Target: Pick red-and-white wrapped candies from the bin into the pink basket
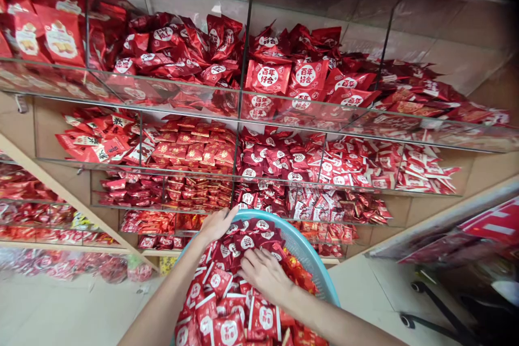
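Observation:
A round light-blue plastic basket full of small snack packets is in front of me, low in the view. My left hand is at its far-left rim, its fingers closed over the edge and partly hidden. My right hand lies on the packets inside, fingers stretched forward and a little bent, the tips touching dark red packets with white labels. Brighter red-and-white packets fill the near part of the basket. Orange-red packets lie along its right side.
Tiered shelves with clear glass fronts rise behind the basket, holding red packets in divided compartments. More stocked shelves stand at the left, with bagged goods along the floor. A wheeled chair base is at the lower right.

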`<state>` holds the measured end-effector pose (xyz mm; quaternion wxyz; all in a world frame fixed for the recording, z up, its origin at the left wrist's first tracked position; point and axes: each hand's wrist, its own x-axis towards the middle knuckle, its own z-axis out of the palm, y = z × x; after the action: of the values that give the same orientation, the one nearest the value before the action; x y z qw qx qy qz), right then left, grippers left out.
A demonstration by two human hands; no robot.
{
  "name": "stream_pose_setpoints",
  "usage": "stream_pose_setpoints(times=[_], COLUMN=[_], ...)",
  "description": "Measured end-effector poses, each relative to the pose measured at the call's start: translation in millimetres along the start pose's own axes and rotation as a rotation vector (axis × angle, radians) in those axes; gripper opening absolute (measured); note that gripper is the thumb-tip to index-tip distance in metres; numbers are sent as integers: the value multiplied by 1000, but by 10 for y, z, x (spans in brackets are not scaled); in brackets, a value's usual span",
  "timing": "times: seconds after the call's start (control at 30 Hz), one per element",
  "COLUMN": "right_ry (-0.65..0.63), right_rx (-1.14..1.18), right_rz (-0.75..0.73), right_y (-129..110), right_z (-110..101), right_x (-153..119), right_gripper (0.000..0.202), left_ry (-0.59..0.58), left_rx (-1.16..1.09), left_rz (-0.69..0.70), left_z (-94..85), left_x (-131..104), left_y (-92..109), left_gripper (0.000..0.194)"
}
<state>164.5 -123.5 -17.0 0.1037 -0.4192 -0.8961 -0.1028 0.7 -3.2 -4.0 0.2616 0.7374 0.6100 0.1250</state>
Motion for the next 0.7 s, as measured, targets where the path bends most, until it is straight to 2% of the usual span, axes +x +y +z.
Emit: stream_pose_setpoints(times=[0.07, 0.13, 0.3, 0.37, 0.5, 0.6, 0.7], right_ry=[98, 196, 392, 405, 208, 52, 2], right_rx=[15, 39, 157, 170, 177, 226, 369], right_rz=[35, 66, 255, 365, 558, 640, 698], right_y=[69, 215, 823, 1057, 1349, 1407, 1402], right_z=[-109, -308, -939, -1105, -1201, -1153, -1082], right_x=[43, 145, 526, 682, 1001, 1223, 1375], right_gripper=[22, 26, 19, 18, 26, 35, 32], left_ry=[-2, -12, -26, -36, -33, -31, -26], left_rx=[-6, -10, 3, 0, -1, 3, 11], left_rz=[2, 0, -46, -49, -52, -46, -36], left_z=[0, -3, -27, -40, -60, -56, -38], left_x=[2, 1, -14, -23, -36, -32, -13], left_y=[1, 5, 26, 37, 55, 52, 28], left_gripper=[68, 69, 74, 75, 74, 73, 70])
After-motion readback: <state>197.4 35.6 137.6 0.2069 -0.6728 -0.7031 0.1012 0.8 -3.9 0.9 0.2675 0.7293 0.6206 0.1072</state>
